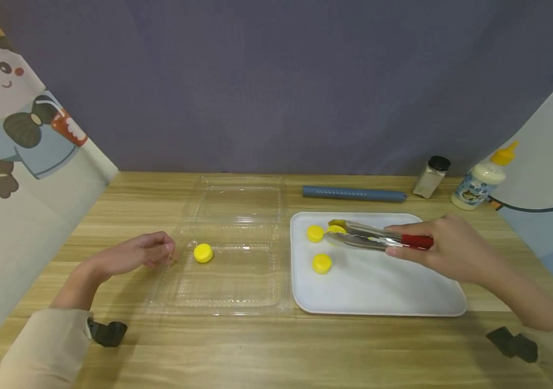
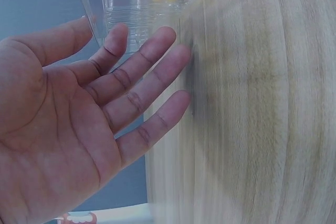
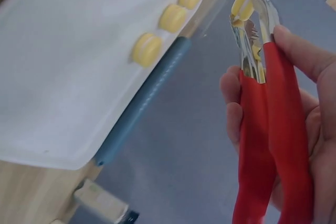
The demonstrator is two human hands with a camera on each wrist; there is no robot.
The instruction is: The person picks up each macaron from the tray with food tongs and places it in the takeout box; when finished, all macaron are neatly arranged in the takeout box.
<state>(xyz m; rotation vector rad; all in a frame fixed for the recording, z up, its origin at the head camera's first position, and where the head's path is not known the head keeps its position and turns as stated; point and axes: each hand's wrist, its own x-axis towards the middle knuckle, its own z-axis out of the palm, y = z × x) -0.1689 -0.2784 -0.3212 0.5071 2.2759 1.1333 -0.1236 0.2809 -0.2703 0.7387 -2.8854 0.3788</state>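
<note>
My right hand (image 1: 456, 248) grips metal tongs (image 1: 369, 237) by their red handles, over the white tray (image 1: 378, 292). In the right wrist view a yellow macaron (image 3: 242, 4) sits between the tong tips. More macarons lie on the tray, one (image 1: 322, 263) nearer me and one (image 1: 315, 233) by its left side. Left of the tray is an open clear plastic container (image 1: 228, 302), its lid folded back, with a single macaron (image 1: 203, 253) inside at the left. My left hand (image 1: 133, 254) pinches the container's left rim between thumb and forefinger, other fingers loosely extended.
A blue-grey rod (image 1: 354, 194) lies behind the tray. Farther right stand a black-lidded jar (image 1: 430, 178) and a squeeze bottle (image 1: 478, 186) with a yellow nozzle. A grey-purple panel (image 1: 276, 97) rises at the back of the wooden table (image 1: 257, 351).
</note>
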